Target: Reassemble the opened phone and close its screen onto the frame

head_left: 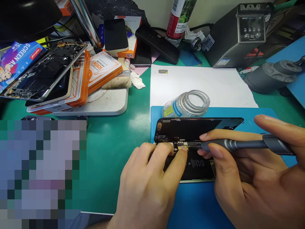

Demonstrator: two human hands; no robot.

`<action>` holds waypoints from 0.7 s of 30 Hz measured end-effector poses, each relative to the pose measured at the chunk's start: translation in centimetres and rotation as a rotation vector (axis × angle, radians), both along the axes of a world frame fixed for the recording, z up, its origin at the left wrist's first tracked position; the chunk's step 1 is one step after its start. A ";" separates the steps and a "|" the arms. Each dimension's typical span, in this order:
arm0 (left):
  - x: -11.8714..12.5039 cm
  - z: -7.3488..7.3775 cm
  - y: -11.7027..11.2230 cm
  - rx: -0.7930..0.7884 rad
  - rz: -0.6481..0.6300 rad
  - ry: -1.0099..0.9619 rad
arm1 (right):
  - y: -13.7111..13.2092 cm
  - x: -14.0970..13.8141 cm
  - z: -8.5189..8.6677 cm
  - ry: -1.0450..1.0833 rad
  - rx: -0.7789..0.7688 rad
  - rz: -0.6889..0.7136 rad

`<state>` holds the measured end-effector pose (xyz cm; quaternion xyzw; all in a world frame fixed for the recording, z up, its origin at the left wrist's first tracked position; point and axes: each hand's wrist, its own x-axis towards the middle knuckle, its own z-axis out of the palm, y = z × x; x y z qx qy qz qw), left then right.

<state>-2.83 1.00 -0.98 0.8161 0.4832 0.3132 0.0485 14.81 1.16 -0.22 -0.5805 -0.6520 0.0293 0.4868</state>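
Note:
An opened phone (pixel 197 167) lies on the blue mat (pixel 197 203), its battery and inner parts exposed. Its detached-looking screen (pixel 188 128) stands tilted up along the far side, right in front of a glass jar (pixel 175 108) lying on its side. My left hand (pixel 150 181) is closed over the phone's left part, a fingertip pressing at the board's edge. In my right hand (pixel 252 178) is a dark grey screwdriver (pixel 247 144), held nearly level between thumb and fingers. Its tip points left into the phone beside that fingertip; the exact contact spot is too small to tell.
White paper (pixel 219 82) lies behind the mat, with a small metal piece (pixel 163 72) on it. Boxes (pixel 102 70), a brush (pixel 119 81) and another opened phone (pixel 47 70) are piled at left. A bottle (pixel 179 22) and a black device (pixel 235 38) stand behind.

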 end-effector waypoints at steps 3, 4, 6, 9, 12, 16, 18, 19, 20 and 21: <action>0.0 0.0 0.0 -0.006 0.000 0.002 | 0.0 0.1 0.0 -0.007 -0.005 0.004; 0.0 0.0 0.0 -0.008 0.000 0.004 | 0.0 0.1 0.0 -0.006 -0.002 0.010; 0.0 0.0 0.0 -0.006 0.001 0.007 | 0.0 0.2 0.0 -0.003 0.006 0.015; 0.2 -0.1 0.0 0.001 0.011 0.010 | -0.1 0.1 0.0 -0.013 0.010 0.024; 0.1 -0.1 -0.1 0.014 0.011 0.012 | -0.1 0.0 0.2 0.000 -0.007 0.031; -0.1 0.1 -0.1 0.012 0.019 -0.023 | -0.3 0.3 0.3 -0.053 -0.021 0.037; -0.2 0.1 -0.1 0.014 0.026 -0.038 | -0.6 0.5 0.2 -0.055 -0.024 0.088; -0.2 0.2 -0.1 0.017 0.027 -0.039 | -0.8 0.5 0.2 -0.041 -0.026 0.100; -0.2 0.2 -0.1 0.019 0.031 -0.038 | -1.0 0.6 0.2 -0.014 -0.031 0.100; -0.1 0.2 -0.1 0.020 0.035 -0.037 | -1.2 0.6 0.2 0.019 -0.034 0.093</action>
